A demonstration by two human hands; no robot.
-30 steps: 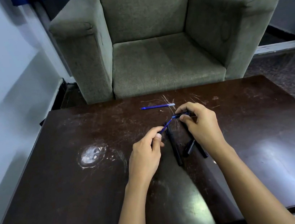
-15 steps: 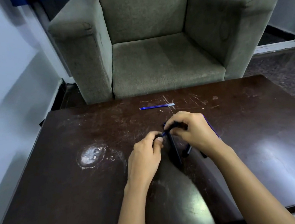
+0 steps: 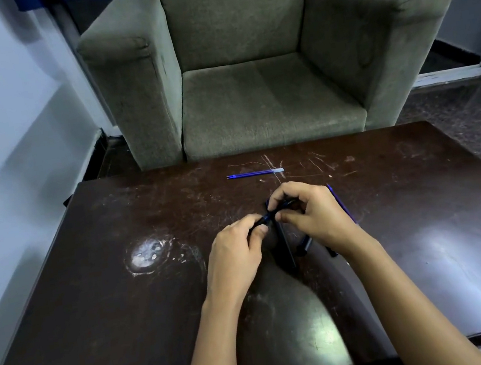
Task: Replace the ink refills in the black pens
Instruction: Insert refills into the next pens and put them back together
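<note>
Over the scratched table (image 3: 100, 294), my left hand (image 3: 237, 254) and right hand (image 3: 315, 218) pinch a thin blue refill (image 3: 268, 216) and black pen barrel (image 3: 287, 204); light, bendy, best gripped near the tip.

Hands drawn together over the pens

A second ago the left hand (image 3: 236, 251) and right hand (image 3: 312, 215) stood apart with a long stretch of blue refill (image 3: 268, 216) bared between them — now, at centre frame, their fingertips nearly meet and only a short blue bit shows. Another blue refill (image 3: 341, 202) now shows right of the right hand.
</note>
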